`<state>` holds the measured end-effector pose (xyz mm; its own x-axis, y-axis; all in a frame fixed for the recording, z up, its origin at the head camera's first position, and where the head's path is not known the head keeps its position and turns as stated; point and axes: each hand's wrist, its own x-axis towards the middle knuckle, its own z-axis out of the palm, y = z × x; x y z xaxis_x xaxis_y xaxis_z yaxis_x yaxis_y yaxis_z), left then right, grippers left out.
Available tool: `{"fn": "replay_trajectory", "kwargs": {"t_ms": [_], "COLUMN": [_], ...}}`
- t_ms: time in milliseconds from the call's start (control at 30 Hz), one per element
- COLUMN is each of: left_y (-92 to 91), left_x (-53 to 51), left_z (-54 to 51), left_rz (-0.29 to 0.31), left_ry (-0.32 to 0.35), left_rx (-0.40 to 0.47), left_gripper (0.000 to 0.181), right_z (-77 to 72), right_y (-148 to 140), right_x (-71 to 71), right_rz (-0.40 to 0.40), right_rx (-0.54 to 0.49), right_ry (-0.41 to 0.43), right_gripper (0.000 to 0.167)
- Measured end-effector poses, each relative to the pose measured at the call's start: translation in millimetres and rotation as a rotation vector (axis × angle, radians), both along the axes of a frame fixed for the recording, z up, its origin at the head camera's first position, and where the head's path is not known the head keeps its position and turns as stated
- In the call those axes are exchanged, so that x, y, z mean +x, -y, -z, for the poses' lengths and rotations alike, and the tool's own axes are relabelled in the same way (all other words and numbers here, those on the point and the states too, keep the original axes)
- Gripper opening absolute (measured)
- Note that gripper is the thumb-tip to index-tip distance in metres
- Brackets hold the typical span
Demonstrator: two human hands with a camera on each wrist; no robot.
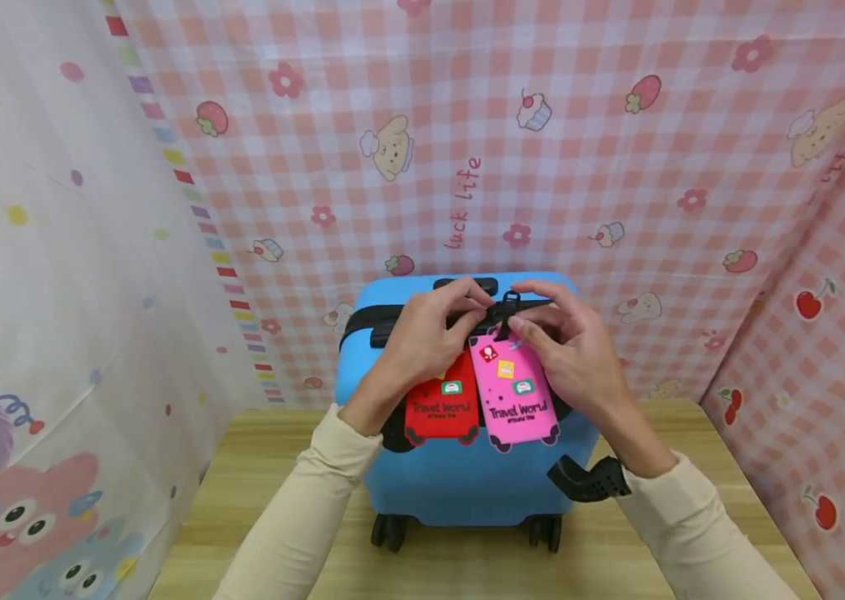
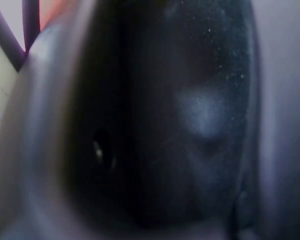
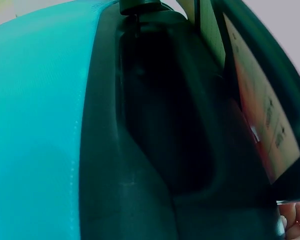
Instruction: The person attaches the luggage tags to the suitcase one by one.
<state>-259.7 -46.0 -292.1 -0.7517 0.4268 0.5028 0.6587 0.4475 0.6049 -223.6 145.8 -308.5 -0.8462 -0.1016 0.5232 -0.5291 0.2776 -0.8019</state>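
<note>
Red luggage tag point(image 1: 441, 423) looks hung mid-frame, pink luggage tag point(image 1: 514, 400) seemingly not yet, its black strap point(image 1: 502, 328) pinched by left hand point(image 1: 428, 332) and right hand point(image 1: 580, 350).

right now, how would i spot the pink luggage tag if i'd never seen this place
Find the blue suitcase standing on the wood-grain surface. Near its top, in front, two tags hang side by side between the hands. The pink luggage tag is the one nearer the right hand; its neighbour, the red tag, lies nearer the left hand.
</note>
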Motion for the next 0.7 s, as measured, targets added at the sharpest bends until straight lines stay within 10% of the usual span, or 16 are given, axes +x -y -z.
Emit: {"fn": "replay_trajectory", "kwargs": {"t_ms": [700], "left_y": [-1.2], "left_x": [-0.1], "left_z": [1.2], "left_rz": [0.009], "left_ry": [-0.053], "left_rx": [-0.019], "left_gripper": [0.005], "right_z": [0.7], "right_y": [-1.7], "right_x": [1.4], "right_rz": [-0.018], "right_rx": [0.066], "right_ry": [-0.016], "right_gripper": [0.042]}}
